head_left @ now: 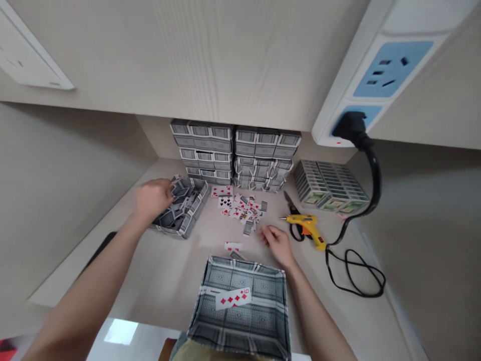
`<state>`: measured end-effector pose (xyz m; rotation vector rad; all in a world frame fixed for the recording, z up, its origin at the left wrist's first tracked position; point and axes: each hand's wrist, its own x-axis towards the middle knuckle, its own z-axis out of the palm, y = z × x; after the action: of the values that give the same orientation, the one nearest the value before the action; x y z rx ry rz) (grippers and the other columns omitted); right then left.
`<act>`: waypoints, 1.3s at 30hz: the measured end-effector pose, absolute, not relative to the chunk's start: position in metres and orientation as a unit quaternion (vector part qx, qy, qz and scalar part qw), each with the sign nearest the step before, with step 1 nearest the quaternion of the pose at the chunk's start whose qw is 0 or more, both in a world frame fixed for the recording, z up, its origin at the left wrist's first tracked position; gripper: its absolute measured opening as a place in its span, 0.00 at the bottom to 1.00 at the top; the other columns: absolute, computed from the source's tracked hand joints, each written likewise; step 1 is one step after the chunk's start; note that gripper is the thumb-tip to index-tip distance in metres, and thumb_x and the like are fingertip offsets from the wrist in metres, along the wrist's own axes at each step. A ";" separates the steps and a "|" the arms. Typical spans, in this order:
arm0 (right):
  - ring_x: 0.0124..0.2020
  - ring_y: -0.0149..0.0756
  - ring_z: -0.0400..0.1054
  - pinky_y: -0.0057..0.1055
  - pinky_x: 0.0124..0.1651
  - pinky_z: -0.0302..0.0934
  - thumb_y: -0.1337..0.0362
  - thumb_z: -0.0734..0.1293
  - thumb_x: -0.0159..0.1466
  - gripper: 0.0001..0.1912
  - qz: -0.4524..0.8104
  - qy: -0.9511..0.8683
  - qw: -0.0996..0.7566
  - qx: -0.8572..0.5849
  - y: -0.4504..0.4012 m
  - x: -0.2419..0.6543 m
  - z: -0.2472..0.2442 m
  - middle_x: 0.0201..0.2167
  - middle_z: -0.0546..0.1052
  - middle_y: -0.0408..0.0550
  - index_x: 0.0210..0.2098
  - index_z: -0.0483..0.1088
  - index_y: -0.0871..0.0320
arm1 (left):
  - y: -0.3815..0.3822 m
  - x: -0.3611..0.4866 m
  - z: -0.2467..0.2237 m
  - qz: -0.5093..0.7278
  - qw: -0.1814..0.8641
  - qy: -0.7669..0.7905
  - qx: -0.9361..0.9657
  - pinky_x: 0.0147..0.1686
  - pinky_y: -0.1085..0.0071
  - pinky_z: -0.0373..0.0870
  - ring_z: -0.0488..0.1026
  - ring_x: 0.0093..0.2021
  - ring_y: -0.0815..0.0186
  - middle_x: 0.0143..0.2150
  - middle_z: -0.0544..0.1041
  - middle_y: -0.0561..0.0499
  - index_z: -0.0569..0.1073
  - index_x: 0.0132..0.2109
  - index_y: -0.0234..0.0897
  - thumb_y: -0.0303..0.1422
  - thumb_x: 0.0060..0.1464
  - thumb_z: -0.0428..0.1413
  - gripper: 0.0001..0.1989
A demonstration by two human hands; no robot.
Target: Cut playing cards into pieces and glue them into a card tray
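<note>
My left hand (pixel 155 198) reaches over the left rim of a box made of playing cards (pixel 193 220), which holds folded card pieces; its fingers are bent, and what they hold is too small to make out. My right hand (pixel 276 241) rests on the table beside a scattered pile of cut card pieces (pixel 246 210), fingers curled loosely and apart, with nothing seen in them. Close to my body sits a larger open card box (pixel 259 316) with a cut six of diamonds (pixel 233 299) lying inside.
Stacked card boxes (pixel 206 145) stand against the back wall. Packs of cards (pixel 330 185) sit at the back right. A yellow glue gun (pixel 308 223) lies over black scissors (pixel 296 231). A black cord (pixel 376 175) runs from the power strip (pixel 391 65) and coils at right.
</note>
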<state>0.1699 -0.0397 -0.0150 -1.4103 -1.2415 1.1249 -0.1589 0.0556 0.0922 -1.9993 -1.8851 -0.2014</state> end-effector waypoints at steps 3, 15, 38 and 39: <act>0.19 0.30 0.60 0.27 0.22 0.56 0.44 0.60 0.54 0.24 0.454 -0.507 0.453 -0.575 -0.039 0.170 -0.015 0.16 0.68 0.43 0.23 0.70 0.60 | 0.060 -0.156 0.090 -0.013 0.195 -0.656 -0.729 0.30 0.69 0.60 0.72 0.37 0.55 0.34 0.75 0.38 0.73 0.34 0.31 0.32 0.52 0.42 0.15; 0.19 0.31 0.60 0.27 0.22 0.56 0.46 0.60 0.56 0.22 0.444 -0.533 0.446 -0.566 -0.038 0.169 -0.018 0.17 0.69 0.44 0.24 0.70 0.59 | 0.071 -0.142 0.076 0.116 0.081 -0.627 -0.766 0.30 0.65 0.64 0.74 0.35 0.51 0.31 0.76 0.33 0.75 0.30 0.30 0.35 0.52 0.43 0.18; 0.33 0.46 0.60 0.43 0.39 0.53 0.41 0.67 0.44 0.29 -0.124 -0.467 0.394 -0.782 -0.042 0.248 -0.003 0.28 0.67 0.55 0.32 0.63 0.60 | 0.076 -0.024 0.059 -0.007 0.109 -0.439 -0.892 0.35 0.65 0.64 0.70 0.40 0.57 0.37 0.74 0.37 0.73 0.37 0.27 0.21 0.51 0.46 0.11; 0.36 0.50 0.60 0.43 0.39 0.52 0.41 0.67 0.43 0.31 -0.126 -0.454 0.382 -0.795 -0.043 0.253 -0.006 0.30 0.67 0.58 0.33 0.63 0.61 | 0.076 -0.023 0.058 -0.013 0.116 -0.449 -0.886 0.35 0.66 0.64 0.70 0.40 0.57 0.38 0.73 0.37 0.72 0.40 0.28 0.21 0.52 0.45 0.12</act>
<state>0.2527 -0.0431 -0.0059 -2.0268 -1.1590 -0.3212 -0.0229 0.0759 0.0584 -2.5953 -1.3155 -0.0378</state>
